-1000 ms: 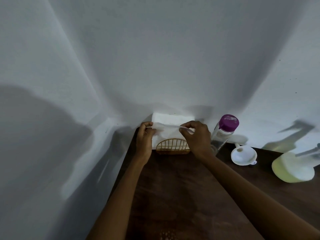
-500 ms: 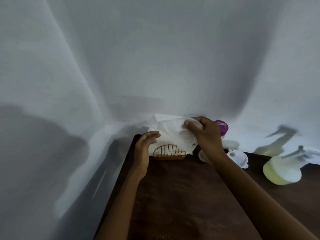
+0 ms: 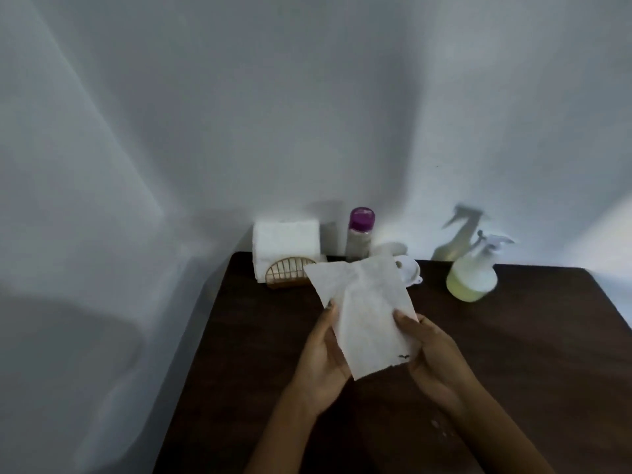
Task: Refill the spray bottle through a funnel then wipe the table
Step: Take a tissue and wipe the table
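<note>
Tissue (image 3: pixel 367 316), one thin white sheet, is pinched along both long edges: my left hand (image 3: pixel 323 354) has its thumb on the left edge, my right hand (image 3: pixel 432 357) grips the right edge, above the dark table (image 3: pixel 513 354). I judge it light, limp and easy to tear, so bunching it into a pad should wipe better. Beyond its top edge sit the napkin holder (image 3: pixel 285 254), purple-capped bottle (image 3: pixel 359 234) and white funnel (image 3: pixel 408 270), partly hidden. The spray bottle (image 3: pixel 473 271) stands well apart, right. Droplets (image 3: pixel 439 427) lie near my right wrist.
</note>
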Demonstrator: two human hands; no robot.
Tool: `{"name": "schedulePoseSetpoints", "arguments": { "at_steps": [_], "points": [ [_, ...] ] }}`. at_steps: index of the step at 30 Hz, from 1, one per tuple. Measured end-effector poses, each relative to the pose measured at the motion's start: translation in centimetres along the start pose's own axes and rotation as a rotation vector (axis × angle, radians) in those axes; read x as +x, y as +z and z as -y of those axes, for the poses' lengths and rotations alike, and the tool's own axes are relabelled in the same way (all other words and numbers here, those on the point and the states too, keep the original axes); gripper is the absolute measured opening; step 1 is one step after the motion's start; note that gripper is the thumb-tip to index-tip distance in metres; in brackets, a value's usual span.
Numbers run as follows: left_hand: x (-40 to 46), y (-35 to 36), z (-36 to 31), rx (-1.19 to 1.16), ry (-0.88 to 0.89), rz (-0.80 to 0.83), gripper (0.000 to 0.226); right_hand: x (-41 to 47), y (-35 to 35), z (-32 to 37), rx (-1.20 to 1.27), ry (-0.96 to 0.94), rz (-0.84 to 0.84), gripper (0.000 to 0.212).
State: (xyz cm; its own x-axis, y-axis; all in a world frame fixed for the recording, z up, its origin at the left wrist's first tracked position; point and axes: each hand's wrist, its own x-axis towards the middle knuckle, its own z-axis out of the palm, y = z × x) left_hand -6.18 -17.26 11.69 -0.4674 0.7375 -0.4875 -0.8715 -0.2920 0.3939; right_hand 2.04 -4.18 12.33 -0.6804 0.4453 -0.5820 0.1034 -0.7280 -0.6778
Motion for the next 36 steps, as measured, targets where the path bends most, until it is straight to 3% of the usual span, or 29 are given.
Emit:
{"name": "schedulePoseSetpoints", "arguments": {
  "at_steps": [8, 11, 15, 22, 27, 31, 36],
  "points": [
    [-3.6, 0.1, 3.3, 0.551, 0.001, -0.108, 0.025, -6.3, -6.5, -2.3, -0.104, 0.062, 0.003, 0.033],
    [-5.1, -0.4, 4.8, 0.636, -0.036, -0.085, 0.028, -7.5, -8.1, -2.2, -0.206, 0.138, 0.135, 0.047],
    [-6.5, -0.8, 6.3, 0.666, -0.079, -0.059, 0.030, -8.6, -8.5, -1.9, -0.320, 0.174, 0.258, 0.039],
    [-8.2, -1.9, 7.3, 0.808, -0.030, -0.067, 0.030, -9.1, -9.0, -1.9, -0.423, 0.002, 0.273, 0.030],
    [-8.5, -1.8, 8.0, 0.797, 0.048, -0.175, 0.017, -9.6, -9.7, -2.1, -0.562, -0.299, 0.265, 0.022],
    [-8.7, -1.3, 8.6, 0.639, -0.008, -0.227, 0.024, -9.5, -10.0, -2.0, -0.680, -0.425, 0.327, 0.036],
    [-8.9, -1.1, 9.2, 0.326, -0.130, -0.297, 0.047, -8.7, -10.8, -3.2, -0.900, -0.615, 0.215, 0.050]
  ]
}}
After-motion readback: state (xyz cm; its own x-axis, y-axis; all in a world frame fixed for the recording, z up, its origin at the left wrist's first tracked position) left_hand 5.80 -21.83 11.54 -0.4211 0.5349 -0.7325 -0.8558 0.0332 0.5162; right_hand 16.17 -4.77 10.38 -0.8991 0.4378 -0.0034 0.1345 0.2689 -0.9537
